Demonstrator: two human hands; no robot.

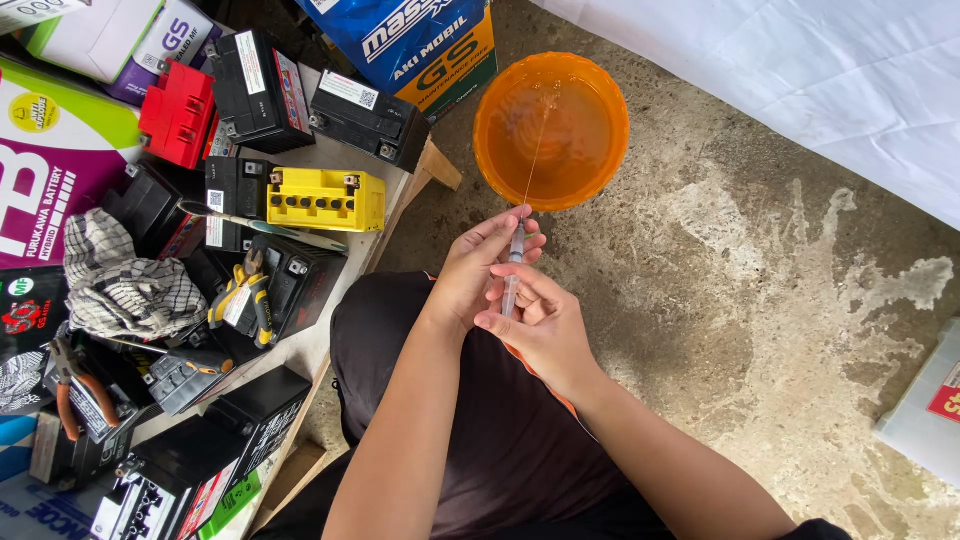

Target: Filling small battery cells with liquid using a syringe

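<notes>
Both hands' fingers (500, 222) pinch syringe (512, 270); thin jet could miss orange bowl (551, 130) beyond fingertips if aim wobbles.

floor (760, 300): stained bare concrete | white sheet (820, 80) top right | wooden bench (330, 330) left | daylight

Orange bowl (551, 130); yellow battery (325, 199); red battery (178, 114); checked cloth (128, 280), seemingly black-white; clear syringe (512, 272).
</notes>
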